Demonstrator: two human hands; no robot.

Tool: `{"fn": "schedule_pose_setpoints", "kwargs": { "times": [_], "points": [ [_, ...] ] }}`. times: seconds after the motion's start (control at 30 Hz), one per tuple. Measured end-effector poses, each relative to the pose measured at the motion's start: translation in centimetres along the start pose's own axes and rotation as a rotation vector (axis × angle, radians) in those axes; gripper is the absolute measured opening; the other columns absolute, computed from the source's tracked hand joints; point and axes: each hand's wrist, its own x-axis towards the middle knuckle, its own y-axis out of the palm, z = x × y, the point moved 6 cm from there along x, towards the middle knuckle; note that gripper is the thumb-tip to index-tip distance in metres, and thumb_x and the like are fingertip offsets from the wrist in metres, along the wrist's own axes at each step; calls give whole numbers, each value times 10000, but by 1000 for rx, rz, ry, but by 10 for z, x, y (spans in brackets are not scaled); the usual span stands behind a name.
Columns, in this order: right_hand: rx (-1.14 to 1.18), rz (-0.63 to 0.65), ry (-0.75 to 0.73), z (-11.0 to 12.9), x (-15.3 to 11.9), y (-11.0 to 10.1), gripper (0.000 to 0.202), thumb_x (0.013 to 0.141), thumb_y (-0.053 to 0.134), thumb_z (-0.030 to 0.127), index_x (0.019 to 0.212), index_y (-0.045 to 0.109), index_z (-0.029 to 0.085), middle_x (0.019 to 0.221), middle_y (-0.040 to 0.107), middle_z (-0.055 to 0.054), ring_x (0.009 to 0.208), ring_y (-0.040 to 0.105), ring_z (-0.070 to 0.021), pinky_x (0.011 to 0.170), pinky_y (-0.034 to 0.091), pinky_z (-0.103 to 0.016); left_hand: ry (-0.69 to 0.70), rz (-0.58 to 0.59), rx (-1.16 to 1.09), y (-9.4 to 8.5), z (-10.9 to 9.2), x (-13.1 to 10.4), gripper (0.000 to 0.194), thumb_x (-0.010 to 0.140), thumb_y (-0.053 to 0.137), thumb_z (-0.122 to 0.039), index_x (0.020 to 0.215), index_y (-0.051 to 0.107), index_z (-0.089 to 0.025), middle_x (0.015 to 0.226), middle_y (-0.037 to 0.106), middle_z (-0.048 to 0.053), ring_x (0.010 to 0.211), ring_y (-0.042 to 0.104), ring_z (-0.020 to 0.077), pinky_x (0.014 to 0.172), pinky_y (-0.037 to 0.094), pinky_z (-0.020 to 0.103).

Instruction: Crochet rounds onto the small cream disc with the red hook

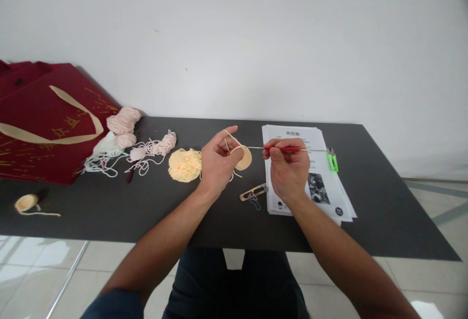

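My right hand (290, 168) grips a crochet hook (288, 149) by its red handle, the metal shaft pointing left. The hook's tip reaches the yarn at my left hand (221, 158). There, thumb and fingers pinch a small cream crocheted piece, with a strand of yarn (233, 137) stretched over the raised index finger. Just behind those fingertips shows a round, pale yellow piece (243, 159); whether it is part of the held work I cannot tell. Left of my left wrist sits a ball of yellow yarn (185, 165).
Printed sheets (297, 131) lie under my right hand, with green-handled snips (332, 161) on their right edge. Other snips (253, 192) and stitch markers (255, 204) lie nearer me. Leftward are pink yarn (123, 120), a crocheted cup-shaped piece (26, 203) and dark red bags (32, 109).
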Motion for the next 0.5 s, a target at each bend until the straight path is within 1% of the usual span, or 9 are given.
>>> {"fn": "schedule_pose_setpoints", "kwargs": {
  "times": [0.13,0.27,0.4,0.5],
  "points": [
    [-16,-17,-17,0,-3,1,219,813,853,309,880,644,306,888,765,34,714,688,-130,688,572,-306,18,-13,2,-1,-1,0,509,693,768,-130,1189,736,-237,791,670,-31,653,568,93,616,456,233],
    [-30,-29,-55,1,-8,4,185,818,846,248,872,678,302,895,781,29,705,703,-131,704,593,-314,59,-40,24,-2,-2,-2,466,716,772,-135,1169,737,-240,780,667,-36,641,559,91,614,456,231],
    [-98,-52,-118,1,-17,5,135,825,833,221,863,747,318,925,796,17,745,728,-157,737,629,-354,122,-115,107,-6,-5,-4,412,744,792,-164,1146,739,-237,763,672,-38,621,543,92,624,459,238],
    [-191,-4,-168,2,-23,7,117,847,809,226,869,794,341,965,810,5,836,753,-195,821,656,-416,140,-177,143,-10,-5,-3,383,742,806,-177,1116,748,-238,749,675,-41,622,558,95,648,474,242]
  ]
}}
